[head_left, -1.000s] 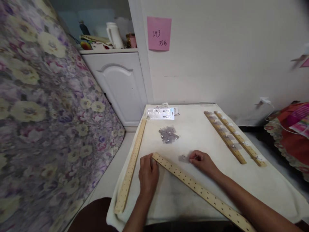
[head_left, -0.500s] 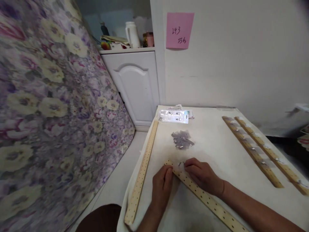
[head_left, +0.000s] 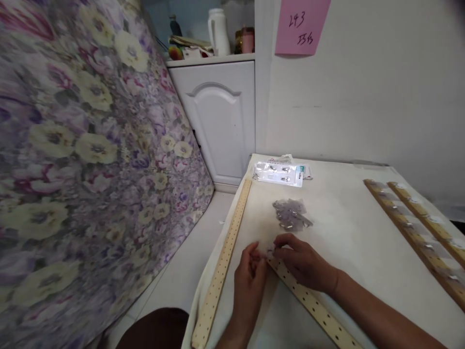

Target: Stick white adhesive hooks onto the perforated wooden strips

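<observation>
My right hand (head_left: 305, 261) pinches a small clear piece with a thin metal part, which looks like a hook (head_left: 270, 250), over the far end of a perforated wooden strip (head_left: 308, 300). The fingertips partly hide it. Beside that same end is my left hand (head_left: 250, 276), its fingers loosely curled with thumb and index apart; whether it touches the strip I cannot tell. Just beyond both hands lies a pile of similar clear pieces with metal parts (head_left: 291, 214).
Another perforated strip (head_left: 222, 264) lies along the table's left edge. Two wooden strips (head_left: 412, 230) bearing clear pieces lie at the right. Blister packs (head_left: 278, 174) sit at the back, near the white wall. A flowered curtain (head_left: 90, 169) hangs at left.
My left hand has loosened from the strip's end, its fingers parting. My right hand has brought the small hook from beside the strip to its end. The view has shifted.
</observation>
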Motion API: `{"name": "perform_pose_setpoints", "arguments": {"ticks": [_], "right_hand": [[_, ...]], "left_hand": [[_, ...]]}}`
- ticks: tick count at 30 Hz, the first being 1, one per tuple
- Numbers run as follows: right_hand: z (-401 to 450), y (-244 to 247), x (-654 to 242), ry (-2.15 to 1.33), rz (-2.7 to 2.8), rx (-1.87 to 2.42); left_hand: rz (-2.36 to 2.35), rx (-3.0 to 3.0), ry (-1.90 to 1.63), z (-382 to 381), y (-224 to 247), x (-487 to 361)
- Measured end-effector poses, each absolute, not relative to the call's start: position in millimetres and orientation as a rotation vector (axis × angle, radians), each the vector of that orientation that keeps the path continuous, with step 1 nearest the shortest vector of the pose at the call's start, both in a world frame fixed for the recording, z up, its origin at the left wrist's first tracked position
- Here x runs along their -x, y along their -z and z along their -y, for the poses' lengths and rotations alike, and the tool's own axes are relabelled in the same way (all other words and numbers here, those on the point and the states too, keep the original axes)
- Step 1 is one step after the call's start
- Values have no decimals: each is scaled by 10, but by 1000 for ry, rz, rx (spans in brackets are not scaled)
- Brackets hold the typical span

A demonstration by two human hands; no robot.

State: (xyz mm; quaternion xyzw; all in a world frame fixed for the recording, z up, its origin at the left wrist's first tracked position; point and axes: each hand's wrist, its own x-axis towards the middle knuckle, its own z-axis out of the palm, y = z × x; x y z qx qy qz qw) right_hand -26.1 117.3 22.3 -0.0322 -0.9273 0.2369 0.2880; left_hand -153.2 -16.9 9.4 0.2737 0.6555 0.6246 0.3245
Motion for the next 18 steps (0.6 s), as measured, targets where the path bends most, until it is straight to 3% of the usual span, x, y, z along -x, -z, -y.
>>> {"name": "perform_pose_setpoints", "arguments": {"ticks": [18], "right_hand": [[-1150, -163, 263, -587, 2441, -53]], "left_hand": [[-1733, -782, -1448, 116, -166, 1519]]}}
